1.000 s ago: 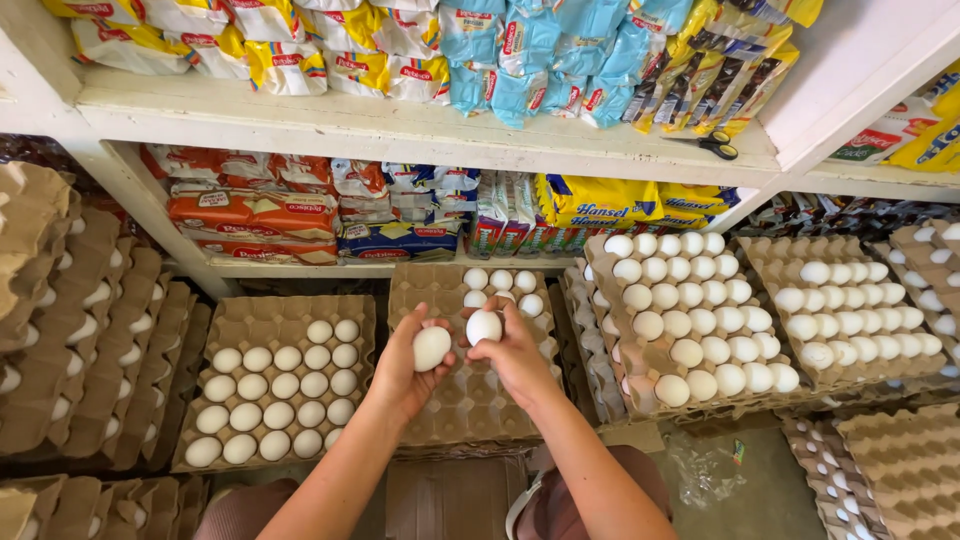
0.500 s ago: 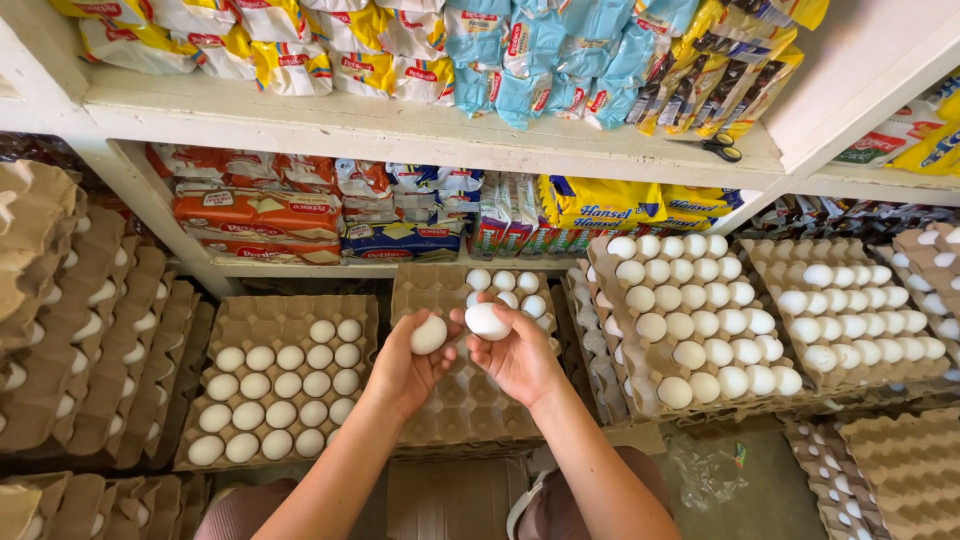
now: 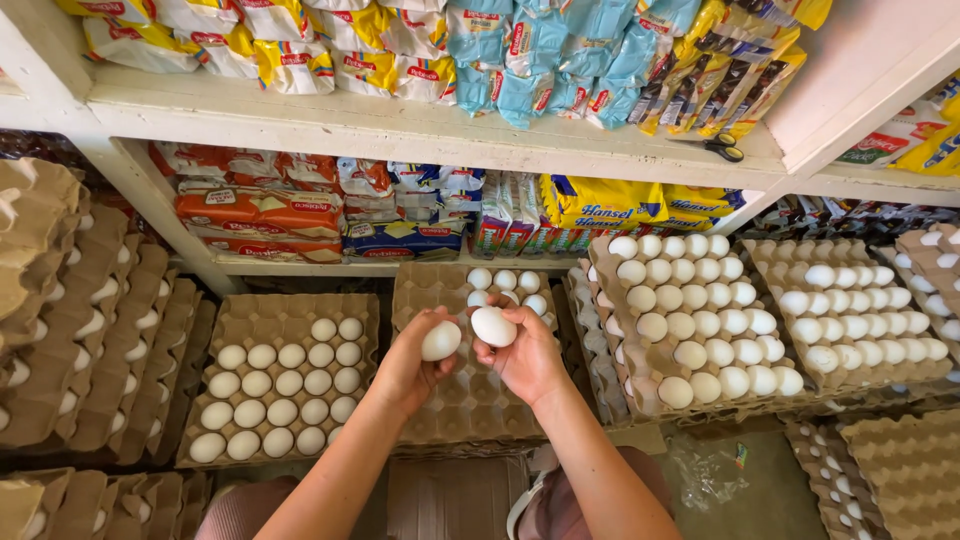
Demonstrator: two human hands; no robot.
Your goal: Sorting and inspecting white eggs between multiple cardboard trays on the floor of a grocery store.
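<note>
My left hand (image 3: pixel 408 368) grips a white egg (image 3: pixel 441 341) by its fingertips. My right hand (image 3: pixel 528 362) grips a second white egg (image 3: pixel 494 326), almost touching the first. Both hands hover over the middle cardboard egg tray (image 3: pixel 470 400), which is mostly bare, with several white eggs (image 3: pixel 507 283) in its far rows. Both forearms reach up from the bottom of the head view.
A tray (image 3: pixel 262 318) with several eggs lies at left, fuller trays (image 3: pixel 690 320) at right. Stacked trays (image 3: pixel 60 320) stand at far left, more at the lower right (image 3: pixel 900 470). White shelves (image 3: pixel 430 130) above hold snack packets; scissors (image 3: pixel 722 147) lie on the shelf edge.
Both hands have drawn together and slightly toward me, bringing the two eggs side by side. The right hand's egg has risen a little above the left one.
</note>
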